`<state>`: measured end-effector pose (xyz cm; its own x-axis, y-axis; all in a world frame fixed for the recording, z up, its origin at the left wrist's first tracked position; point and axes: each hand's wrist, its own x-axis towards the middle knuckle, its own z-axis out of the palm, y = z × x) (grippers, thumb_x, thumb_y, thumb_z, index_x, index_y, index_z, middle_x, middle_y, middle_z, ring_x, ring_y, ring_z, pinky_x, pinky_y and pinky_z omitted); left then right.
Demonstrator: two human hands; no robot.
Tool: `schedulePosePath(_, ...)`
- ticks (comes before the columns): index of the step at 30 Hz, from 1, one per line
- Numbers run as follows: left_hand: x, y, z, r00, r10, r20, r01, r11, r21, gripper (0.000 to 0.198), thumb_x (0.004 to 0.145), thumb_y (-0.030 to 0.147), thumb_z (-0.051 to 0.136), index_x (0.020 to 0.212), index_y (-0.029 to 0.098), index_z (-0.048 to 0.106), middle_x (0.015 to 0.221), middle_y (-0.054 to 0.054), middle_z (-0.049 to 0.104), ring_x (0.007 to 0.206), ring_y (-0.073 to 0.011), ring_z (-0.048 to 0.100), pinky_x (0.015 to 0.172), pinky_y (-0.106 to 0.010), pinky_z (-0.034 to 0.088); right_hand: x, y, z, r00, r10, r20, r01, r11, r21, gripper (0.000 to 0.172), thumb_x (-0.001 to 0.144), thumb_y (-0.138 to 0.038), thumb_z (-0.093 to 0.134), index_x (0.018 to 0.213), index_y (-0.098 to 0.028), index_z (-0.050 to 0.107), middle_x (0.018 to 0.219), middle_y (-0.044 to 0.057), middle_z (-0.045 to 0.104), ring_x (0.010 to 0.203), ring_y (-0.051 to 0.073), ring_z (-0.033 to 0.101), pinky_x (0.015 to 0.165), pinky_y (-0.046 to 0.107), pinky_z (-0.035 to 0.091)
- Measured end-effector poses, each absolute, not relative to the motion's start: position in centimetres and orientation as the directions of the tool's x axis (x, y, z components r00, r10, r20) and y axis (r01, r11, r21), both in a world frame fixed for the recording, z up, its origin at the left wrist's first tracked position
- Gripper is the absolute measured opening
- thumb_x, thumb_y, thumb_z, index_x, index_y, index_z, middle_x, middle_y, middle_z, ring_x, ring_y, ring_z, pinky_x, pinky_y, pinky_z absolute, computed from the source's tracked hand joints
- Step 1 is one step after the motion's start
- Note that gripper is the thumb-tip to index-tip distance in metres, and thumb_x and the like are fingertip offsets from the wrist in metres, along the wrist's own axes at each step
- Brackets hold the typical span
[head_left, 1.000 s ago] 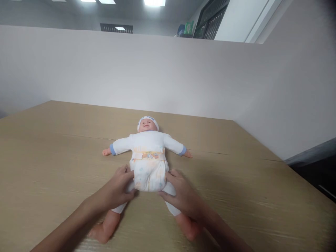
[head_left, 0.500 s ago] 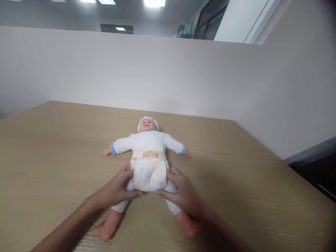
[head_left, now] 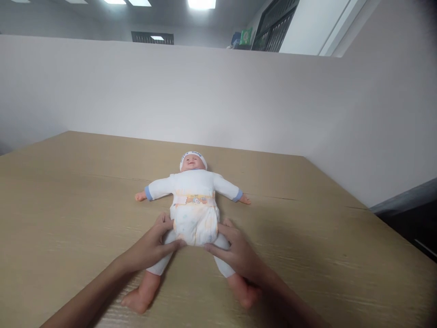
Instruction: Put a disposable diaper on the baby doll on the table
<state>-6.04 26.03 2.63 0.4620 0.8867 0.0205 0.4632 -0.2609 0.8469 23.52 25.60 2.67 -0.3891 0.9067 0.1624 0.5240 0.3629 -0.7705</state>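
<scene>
A baby doll [head_left: 194,182] in a white suit with blue cuffs and a white cap lies on its back, arms spread and head away from me. Round its hips is a patterned diaper [head_left: 196,223], its printed waistband fastened across the belly. My left hand [head_left: 160,239] grips the diaper's leg edge on the left, thumb at the crotch and fingers beside the hip. On the right side, my right hand [head_left: 234,243] grips the other leg edge in the same way. The doll's bare feet point toward me.
The doll rests on a wide wooden table [head_left: 85,196]. A pale partition wall [head_left: 205,95] rises behind the table's far edge. At the right, beyond the table edge, is a dark object [head_left: 413,223].
Both hands have shifted very slightly at the diaper's leg edges, and its lower edge sits a little higher. The doll's left-side foot has moved slightly to the right.
</scene>
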Motion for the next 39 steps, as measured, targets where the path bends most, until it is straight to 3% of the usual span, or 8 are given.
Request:
schedulePosePath(5,-6.08,26.14,2.56,0.459,0.888,0.030,0.476,-0.274,0.836,0.027,0.103,0.046,0.069,0.121,0.027,0.076,0.121,-0.006,0.063,0.119,-0.0283,0.057,0.114,-0.048,0.048,23.35,25.53,2.47,-0.383,0.906,0.183,0.512,0.373,-0.774,0.014,0.097,-0.036,0.078,0.089,-0.025,0.074,0.086,0.002,0.063,0.090,0.025,0.054,0.086,0.037,0.048)
schedulePosePath(14,-6.02,26.09,2.77,0.460,0.888,0.019,0.469,-0.261,0.843,0.038,0.102,0.047,0.073,0.135,0.030,0.072,0.131,-0.007,0.062,0.125,-0.0294,0.056,0.117,-0.049,0.047,23.09,25.49,2.47,-0.387,0.895,0.221,0.495,0.404,-0.769,0.016,0.104,-0.033,0.069,0.091,-0.025,0.074,0.084,0.002,0.065,0.090,0.025,0.054,0.086,0.037,0.046)
schedulePosePath(18,-5.93,26.12,2.85,0.450,0.893,0.020,0.472,-0.257,0.843,0.040,0.098,0.050,0.078,0.131,0.029,0.074,0.124,-0.006,0.064,0.122,-0.0293,0.057,0.115,-0.048,0.048,23.09,25.43,2.48,-0.369,0.905,0.210,0.511,0.387,-0.768,0.008,0.095,-0.030,0.081,0.092,-0.025,0.075,0.086,0.002,0.066,0.091,0.025,0.056,0.084,0.036,0.047)
schedulePosePath(21,-5.88,26.14,2.88,0.448,0.894,0.019,0.483,-0.260,0.836,0.035,0.098,0.048,0.077,0.127,0.028,0.076,0.122,-0.006,0.064,0.120,-0.0284,0.058,0.113,-0.047,0.049,23.15,25.49,2.64,-0.385,0.902,0.195,0.519,0.386,-0.763,0.013,0.086,-0.024,0.089,0.093,-0.025,0.078,0.087,0.001,0.068,0.093,0.026,0.056,0.085,0.035,0.046)
schedulePosePath(26,-5.94,26.26,2.65,0.452,0.891,0.041,0.491,-0.286,0.823,0.035,0.098,0.048,0.076,0.127,0.027,0.075,0.124,-0.007,0.066,0.121,-0.0296,0.057,0.111,-0.048,0.051,23.28,25.65,2.95,-0.414,0.888,0.197,0.506,0.405,-0.761,0.011,0.088,-0.022,0.087,0.095,-0.027,0.080,0.088,0.000,0.069,0.093,0.025,0.054,0.087,0.036,0.045)
schedulePosePath(33,-6.51,26.74,2.31,0.504,0.863,0.032,0.451,-0.294,0.842,0.038,0.092,0.027,0.075,0.130,0.028,0.070,0.128,-0.006,0.065,0.127,-0.0280,0.059,0.116,-0.046,0.050,23.44,25.50,2.88,-0.421,0.890,0.175,0.543,0.402,-0.738,0.014,0.085,-0.011,0.077,0.090,-0.024,0.072,0.090,0.001,0.066,0.097,0.026,0.058,0.088,0.036,0.048)
schedulePosePath(39,-6.07,26.71,3.15,0.499,0.866,0.031,0.601,-0.372,0.707,0.030,0.083,0.018,0.072,0.112,0.024,0.073,0.119,-0.007,0.063,0.118,-0.0291,0.059,0.104,-0.043,0.055,23.65,25.37,2.98,-0.462,0.871,0.164,0.590,0.440,-0.677,0.016,0.087,-0.013,0.076,0.097,-0.024,0.072,0.099,0.003,0.070,0.100,0.028,0.062,0.091,0.038,0.050)
